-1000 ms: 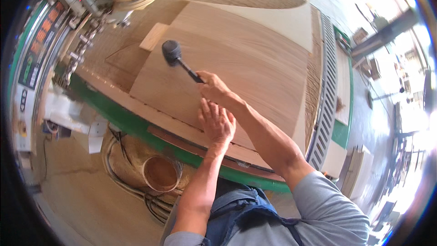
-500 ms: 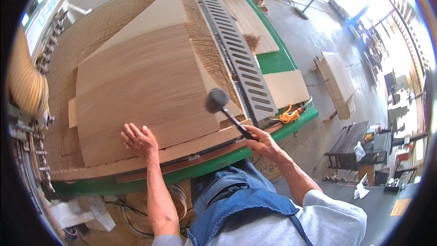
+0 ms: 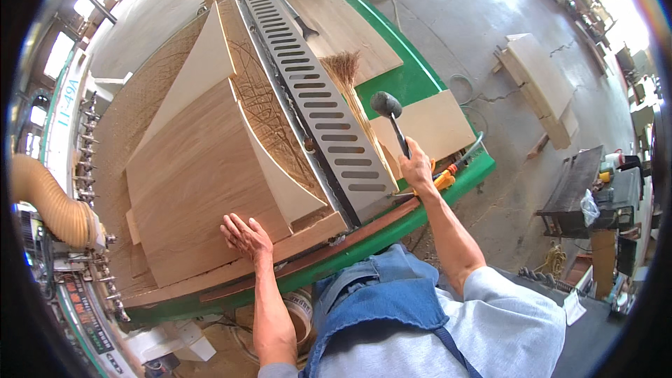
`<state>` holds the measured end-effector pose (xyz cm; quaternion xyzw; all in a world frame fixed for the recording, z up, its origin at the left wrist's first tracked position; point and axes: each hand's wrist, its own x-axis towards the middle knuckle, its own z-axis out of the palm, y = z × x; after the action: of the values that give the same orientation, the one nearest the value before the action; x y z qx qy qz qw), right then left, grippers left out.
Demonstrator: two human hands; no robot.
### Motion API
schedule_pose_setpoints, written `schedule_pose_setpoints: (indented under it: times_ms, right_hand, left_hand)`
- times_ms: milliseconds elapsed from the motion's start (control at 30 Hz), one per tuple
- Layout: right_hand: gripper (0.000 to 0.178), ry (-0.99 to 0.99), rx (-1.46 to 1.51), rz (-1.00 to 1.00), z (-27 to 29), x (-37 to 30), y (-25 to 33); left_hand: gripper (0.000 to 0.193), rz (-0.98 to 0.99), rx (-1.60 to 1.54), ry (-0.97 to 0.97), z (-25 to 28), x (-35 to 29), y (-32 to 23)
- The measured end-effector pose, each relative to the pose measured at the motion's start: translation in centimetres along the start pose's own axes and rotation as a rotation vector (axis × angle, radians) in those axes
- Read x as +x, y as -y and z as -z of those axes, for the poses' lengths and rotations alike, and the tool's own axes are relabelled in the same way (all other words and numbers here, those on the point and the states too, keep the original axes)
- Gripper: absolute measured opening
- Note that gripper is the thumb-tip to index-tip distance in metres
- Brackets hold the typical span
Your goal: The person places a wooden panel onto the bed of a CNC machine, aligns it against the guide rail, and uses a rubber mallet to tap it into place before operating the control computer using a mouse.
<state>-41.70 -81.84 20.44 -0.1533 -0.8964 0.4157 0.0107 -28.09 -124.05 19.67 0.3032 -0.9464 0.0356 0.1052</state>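
My left hand (image 3: 248, 239) lies flat on a brown wood-grain panel (image 3: 203, 175), near its front edge, with the fingers stretched out. That panel rests on a paler board (image 3: 185, 84), whose curved edge shows along the right side. In my right hand (image 3: 418, 168) is the handle of a black-headed mallet (image 3: 386, 105). The mallet is raised with its head pointing away from me, over the right part of the bench. Just beside the right hand is a yellow air gun (image 3: 444, 179) on a hose. A wooden strip (image 3: 308, 234) runs along the panel's front edge.
A slotted grey metal rail (image 3: 318, 98) crosses the green machine bed (image 3: 381, 91). To its right are a straw brush (image 3: 343, 66) and loose boards (image 3: 420, 133). A ribbed hose (image 3: 52, 196) and a row of drill bits (image 3: 87, 133) stand at left. Stacked boards (image 3: 539, 84) sit on the floor.
The mallet has swung right, from above the panel's right edge to beyond the slotted rail. My left hand stays flat on the panel. The whole view has turned somewhat.
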Motion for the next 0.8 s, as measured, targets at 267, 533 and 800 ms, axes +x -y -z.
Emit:
schedule_pose_setpoints:
  times_ms: [267, 533, 800]
  right_hand:
    - [0.062, 0.029, -0.185, 0.047, -4.6, 3.5, -1.4]
    - [0.034, -0.062, -0.101, 0.292, -0.8, -7.4, -3.1]
    - [0.023, 0.239, -0.105, 0.049, 5.2, -21.2, -7.7]
  left_hand:
    - [0.058, 0.021, 0.024, 0.047, -0.3, 0.3, 0.0]
    - [0.054, -0.013, 0.098, 0.009, -1.3, 0.4, 0.8]
    - [0.056, -0.038, 0.089, -0.021, -3.2, 0.9, 2.0]
